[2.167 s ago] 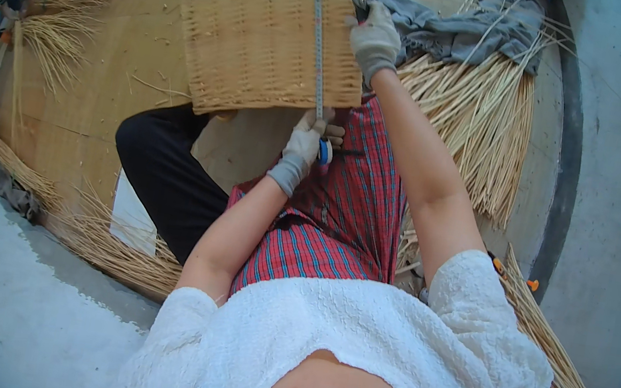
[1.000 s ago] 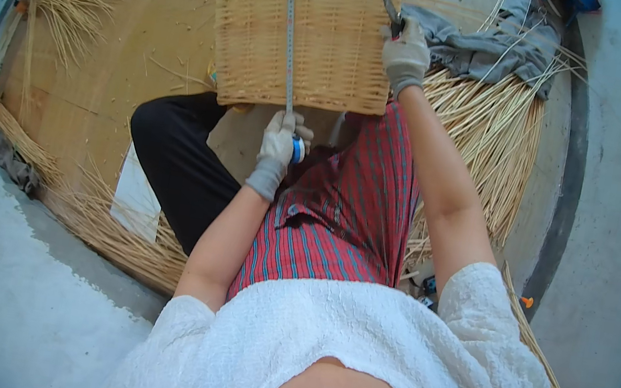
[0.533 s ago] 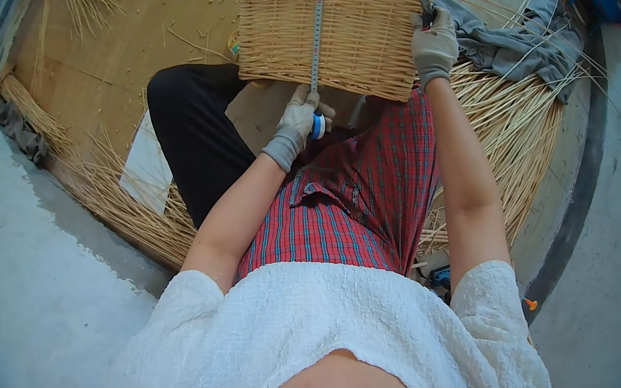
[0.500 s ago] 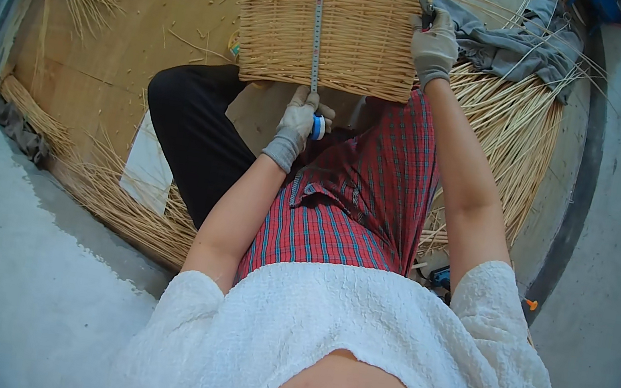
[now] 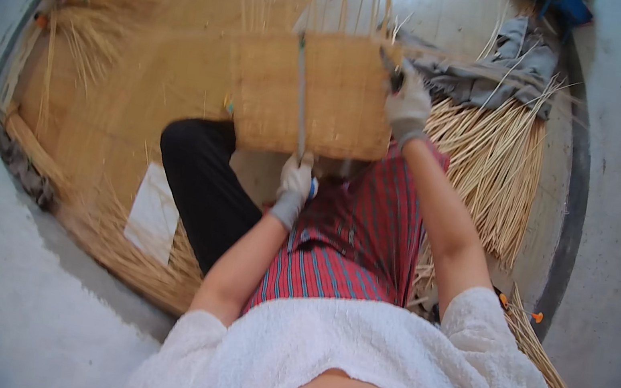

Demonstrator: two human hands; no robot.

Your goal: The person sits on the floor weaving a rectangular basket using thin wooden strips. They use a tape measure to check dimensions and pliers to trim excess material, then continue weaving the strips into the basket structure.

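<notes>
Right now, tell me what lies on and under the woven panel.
A tape measure blade runs across the woven panel, down to the left hand. What lies directly underneath is covered by the panel and cannot be seen.

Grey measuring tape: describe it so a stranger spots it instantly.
Find the tan, rectangular woven panel beyond the red striped cloth. Down its face to the pale gloved left hand runs the grey measuring tape, the one grey strip against tan weave.

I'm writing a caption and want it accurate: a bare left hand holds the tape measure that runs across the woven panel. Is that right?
Not quite: the left hand isn't bare; the head view shows it in a pale glove. It holds the tape measure that runs across the woven panel.
</notes>
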